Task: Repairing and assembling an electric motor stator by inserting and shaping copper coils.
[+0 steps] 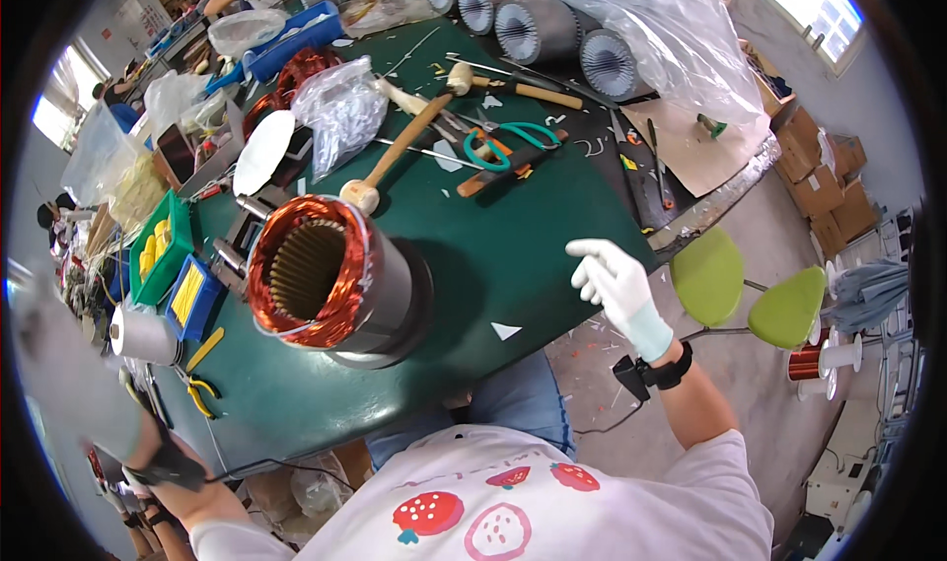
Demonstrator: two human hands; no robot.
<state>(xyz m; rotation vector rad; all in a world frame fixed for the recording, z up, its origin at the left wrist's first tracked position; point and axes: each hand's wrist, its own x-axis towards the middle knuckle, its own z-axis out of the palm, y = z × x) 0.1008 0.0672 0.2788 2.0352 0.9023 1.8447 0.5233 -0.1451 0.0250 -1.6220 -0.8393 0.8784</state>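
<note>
A motor stator (395, 290) stands upright on the green tabletop, left of the middle, with a ring of copper windings (340, 319) round its slotted bore. Both my hands wear white gloves. My right hand (612, 290) hovers by the table's right front edge, apart from the stator and holding nothing; its index finger is stretched out and the others bend loosely. Far to the left, my left hand (74, 364) is a pale smear of motion near a white spool (143, 336), its fingers unreadable. Yellow-handled pliers (202, 393) lie near that spool.
Behind the stator lie a mallet (404, 152) and teal-handled scissors (498, 145). A green bin (163, 248) and a blue tray (194, 295) sit on the left. Several grey stator cores (538, 31) line the back. Green chair pads (707, 275) stand to the right.
</note>
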